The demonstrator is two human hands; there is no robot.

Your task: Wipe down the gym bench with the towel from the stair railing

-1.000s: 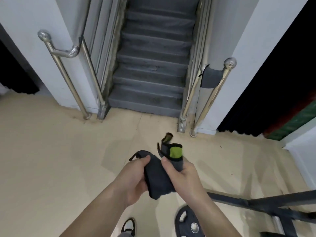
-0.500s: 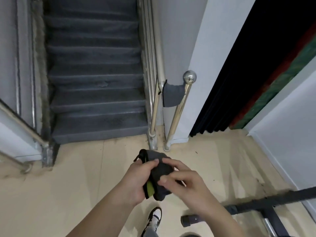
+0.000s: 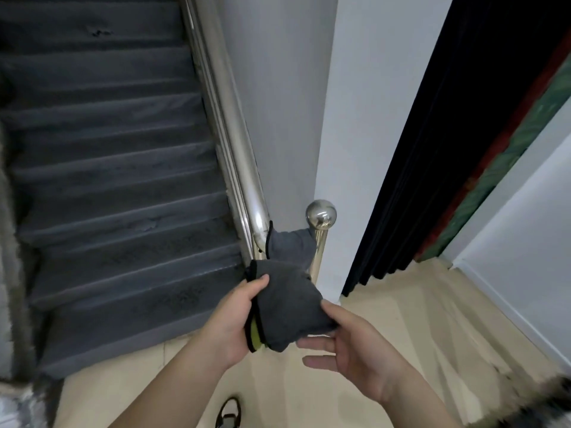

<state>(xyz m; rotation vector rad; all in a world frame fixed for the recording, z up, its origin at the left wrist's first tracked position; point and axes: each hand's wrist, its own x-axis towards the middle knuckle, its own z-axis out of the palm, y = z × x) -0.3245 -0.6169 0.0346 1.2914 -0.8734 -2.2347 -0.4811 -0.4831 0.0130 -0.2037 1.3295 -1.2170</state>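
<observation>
**The towel (image 3: pixel 290 249) hangs on the stair railing (image 3: pixel 244 168), not yet taken.**

We find the grey towel draped at the rail's lower end, just beside the ball-capped post (image 3: pixel 320 217) and directly above the hands; the left hand (image 3: pixel 236 315) grips a folded dark bundle (image 3: pixel 287 310) with a lime-green edge, thumb on top; the right hand (image 3: pixel 355 347), which pinched that bundle half a second ago, now lies open beneath it, fingers straight, thumb just touching the cloth; the railing has also drawn much closer in view; we judge that the right hand is being freed to lift the towel; the bench is out of view, so wiping has yet to begin; grey stairs (image 3: pixel 108 211) fill the left.
</observation>
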